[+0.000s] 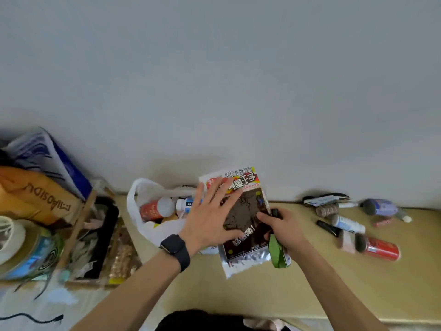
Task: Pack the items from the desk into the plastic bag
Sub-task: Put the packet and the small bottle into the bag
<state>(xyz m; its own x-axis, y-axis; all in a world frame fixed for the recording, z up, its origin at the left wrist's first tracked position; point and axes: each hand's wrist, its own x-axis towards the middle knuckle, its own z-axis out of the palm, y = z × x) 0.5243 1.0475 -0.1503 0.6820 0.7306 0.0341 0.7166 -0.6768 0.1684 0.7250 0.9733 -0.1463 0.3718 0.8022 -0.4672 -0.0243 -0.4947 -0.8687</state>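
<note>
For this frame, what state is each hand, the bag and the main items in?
left hand: fingers straight, on snack packet.
right hand: grips green bottle.
plastic bag: open, bottles inside.
snack packet: lying flat.
green bottle: capped, held.
red can: on its side, unpacked.

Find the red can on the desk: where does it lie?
In the head view, the red can lies on its side at the right of the desk, beside a stubby brush.
</note>
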